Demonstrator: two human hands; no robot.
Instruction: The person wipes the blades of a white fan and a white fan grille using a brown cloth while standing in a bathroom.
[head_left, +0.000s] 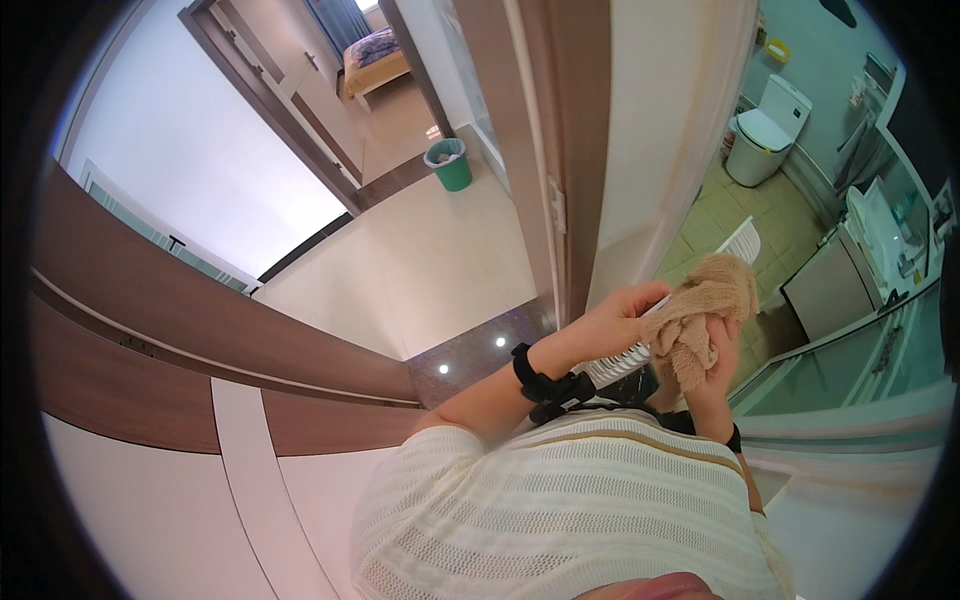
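A white slatted rack panel (616, 365), probably plastic, slants across in front of my body, and its far end shows beyond the cloth. My left hand (628, 319) grips the panel's edge near the middle. A tan, fluffy cloth (703, 296) is bunched over the panel and hides part of it. My right hand (718, 358) holds this cloth against the panel, its fingers partly covered by the folds. Each wrist has a black band on it.
A brown door frame (577, 165) rises close in front of me. To its right are a toilet (766, 135), a washbasin cabinet (832, 281) and a glass partition (862, 371). Left of it, a green waste bin (452, 171) stands by a bedroom doorway. A brown door (225, 322) lies at my left.
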